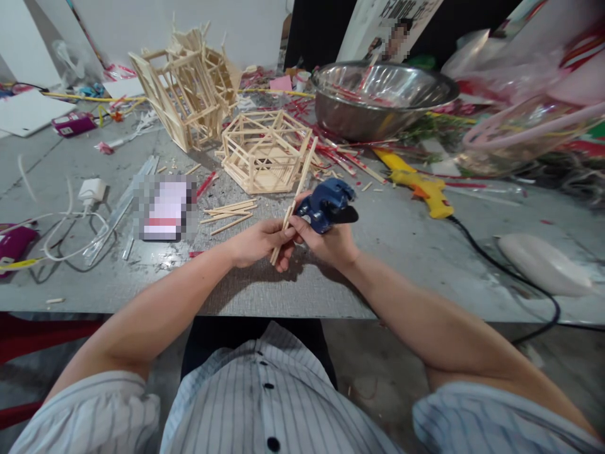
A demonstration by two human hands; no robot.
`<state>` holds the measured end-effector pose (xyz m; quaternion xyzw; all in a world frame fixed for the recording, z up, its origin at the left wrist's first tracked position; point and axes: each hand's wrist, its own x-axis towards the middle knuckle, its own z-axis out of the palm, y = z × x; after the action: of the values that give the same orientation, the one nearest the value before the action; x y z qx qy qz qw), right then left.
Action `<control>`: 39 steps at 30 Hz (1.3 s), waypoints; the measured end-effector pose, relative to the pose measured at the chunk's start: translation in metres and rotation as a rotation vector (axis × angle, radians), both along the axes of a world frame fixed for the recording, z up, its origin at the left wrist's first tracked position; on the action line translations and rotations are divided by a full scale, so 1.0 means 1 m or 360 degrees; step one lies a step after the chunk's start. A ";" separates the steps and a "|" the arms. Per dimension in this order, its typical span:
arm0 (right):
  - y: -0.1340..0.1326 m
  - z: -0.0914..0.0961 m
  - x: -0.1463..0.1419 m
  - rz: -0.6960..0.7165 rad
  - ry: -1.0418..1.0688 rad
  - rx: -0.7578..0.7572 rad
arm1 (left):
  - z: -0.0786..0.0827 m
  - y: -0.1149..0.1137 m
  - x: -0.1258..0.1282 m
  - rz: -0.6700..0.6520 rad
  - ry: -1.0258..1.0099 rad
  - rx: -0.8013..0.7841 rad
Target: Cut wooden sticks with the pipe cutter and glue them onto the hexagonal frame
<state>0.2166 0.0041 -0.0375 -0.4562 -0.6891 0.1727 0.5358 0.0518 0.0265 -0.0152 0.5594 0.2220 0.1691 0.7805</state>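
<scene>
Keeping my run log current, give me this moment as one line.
left hand: gripping thin wooden sticks | right hand: holding blue tool | ahead: hexagonal stick frame

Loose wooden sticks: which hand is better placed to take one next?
Probably the left hand: though holding other sticks, it's nearer the loose sticks; the right hand grips a blue tool.

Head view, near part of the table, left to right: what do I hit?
Purple item at the left edge → white charger → phone → loose wooden sticks → blue tool in the right hand → yellow glue gun → white oval object.
</scene>
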 end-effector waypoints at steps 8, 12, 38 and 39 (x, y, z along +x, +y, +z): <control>0.004 -0.001 0.005 0.0184 -0.0087 -0.0081 | -0.004 0.005 -0.006 -0.0204 0.0041 -0.0111; 0.002 0.007 0.007 0.0205 -0.0162 -0.0021 | -0.005 0.004 -0.004 -0.0256 0.0075 -0.0125; -0.006 0.011 -0.001 0.0264 -0.0187 0.0408 | 0.000 0.008 0.008 0.0551 0.0062 0.0602; -0.007 0.012 -0.001 0.0262 -0.0179 0.0413 | 0.000 0.008 0.008 0.0537 0.0054 0.0607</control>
<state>0.2159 -0.0025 -0.0257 -0.3341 -0.7696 0.0997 0.5349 0.0599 0.0343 -0.0149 0.6543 0.2895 0.3264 0.6177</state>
